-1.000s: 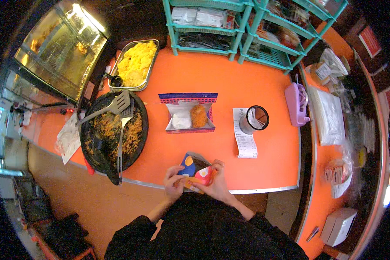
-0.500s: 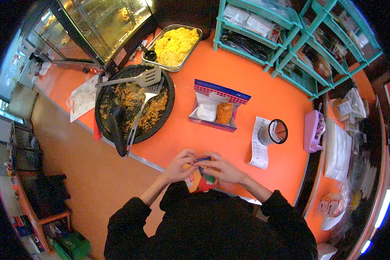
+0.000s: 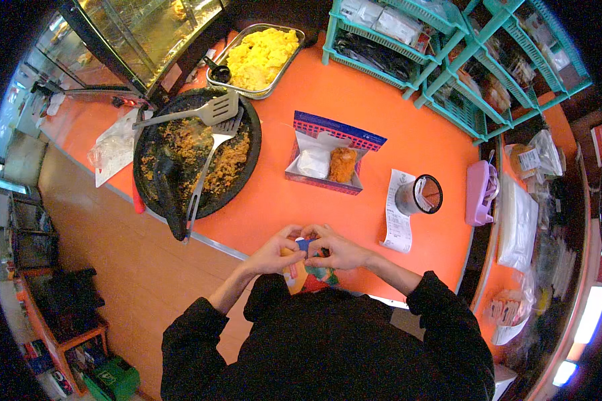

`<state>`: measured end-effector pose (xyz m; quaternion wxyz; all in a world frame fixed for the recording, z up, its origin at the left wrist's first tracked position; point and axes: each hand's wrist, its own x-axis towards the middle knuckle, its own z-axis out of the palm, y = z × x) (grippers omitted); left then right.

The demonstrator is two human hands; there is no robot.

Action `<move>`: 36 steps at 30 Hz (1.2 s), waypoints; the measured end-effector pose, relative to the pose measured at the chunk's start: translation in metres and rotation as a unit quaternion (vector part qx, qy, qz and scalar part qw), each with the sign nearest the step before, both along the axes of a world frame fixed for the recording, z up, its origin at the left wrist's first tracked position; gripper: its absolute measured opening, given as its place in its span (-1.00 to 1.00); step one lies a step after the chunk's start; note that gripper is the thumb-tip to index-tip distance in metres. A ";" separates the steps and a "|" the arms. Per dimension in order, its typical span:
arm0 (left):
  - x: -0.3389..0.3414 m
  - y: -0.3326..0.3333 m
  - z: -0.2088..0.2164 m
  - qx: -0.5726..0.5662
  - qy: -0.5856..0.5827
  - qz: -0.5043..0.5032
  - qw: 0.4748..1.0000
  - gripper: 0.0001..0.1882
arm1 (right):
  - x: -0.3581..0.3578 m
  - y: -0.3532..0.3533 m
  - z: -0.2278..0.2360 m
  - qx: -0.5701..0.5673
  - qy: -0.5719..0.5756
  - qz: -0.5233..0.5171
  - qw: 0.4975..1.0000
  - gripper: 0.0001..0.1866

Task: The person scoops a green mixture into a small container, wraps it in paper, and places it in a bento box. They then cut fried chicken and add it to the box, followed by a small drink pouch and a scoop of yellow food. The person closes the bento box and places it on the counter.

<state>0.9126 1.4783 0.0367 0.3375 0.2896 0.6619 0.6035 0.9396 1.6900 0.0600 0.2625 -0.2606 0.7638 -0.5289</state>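
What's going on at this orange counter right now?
A person in a black top stands at the orange counter, both hands together at its near edge. The left hand and right hand pinch the top of a small colourful packet with a blue tip. Further back lies an open blue-and-red paper food box holding a white wrapped item and a fried piece. To the left is a round black pan of fried rice with two metal spatulas resting on it.

Black long-sleeved top, sleeves pushed up the forearms, bare hands (image 3: 308, 250)
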 end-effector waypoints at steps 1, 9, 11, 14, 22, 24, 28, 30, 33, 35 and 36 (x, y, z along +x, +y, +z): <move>0.001 0.001 0.000 0.007 -0.007 0.008 1.000 -0.81 | 0.002 0.000 -0.001 -0.010 0.004 -0.012 1.000 -0.79; -0.002 0.005 0.009 -0.002 0.003 -0.001 1.000 -0.83 | 0.010 0.000 -0.006 -0.017 0.031 -0.063 0.997 -0.80; -0.001 0.007 0.011 -0.022 0.050 -0.002 0.999 -0.81 | 0.015 -0.003 -0.004 -0.006 0.067 -0.086 0.994 -0.79; -0.001 0.011 0.013 -0.045 -0.048 -0.015 0.998 -0.83 | 0.021 -0.001 0.000 0.043 0.105 -0.072 0.991 -0.77; -0.008 0.021 0.011 -0.050 0.153 -0.083 0.983 -0.84 | 0.001 0.028 -0.003 -0.020 0.027 0.044 0.998 -0.72; -0.007 0.022 0.010 -0.063 0.142 -0.075 0.985 -0.85 | 0.000 0.024 -0.008 -0.029 0.014 0.034 0.999 -0.70; -0.003 0.022 0.008 -0.050 0.114 -0.031 0.992 -0.83 | 0.004 0.012 -0.017 -0.083 -0.033 -0.007 0.996 -0.70; -0.003 0.023 0.006 -0.043 0.111 -0.034 0.992 -0.84 | 0.006 0.012 -0.019 -0.092 -0.045 -0.019 0.995 -0.71; -0.007 0.024 0.004 -0.052 0.117 -0.072 0.989 -0.85 | 0.009 0.014 -0.020 -0.108 -0.073 -0.033 0.991 -0.72; -0.011 0.024 0.003 -0.068 0.119 -0.104 0.985 -0.84 | 0.010 0.015 -0.020 -0.108 -0.069 -0.041 0.991 -0.74; -0.012 0.024 0.004 -0.062 0.090 -0.101 0.989 -0.84 | 0.011 0.016 -0.021 -0.104 -0.066 -0.047 0.991 -0.74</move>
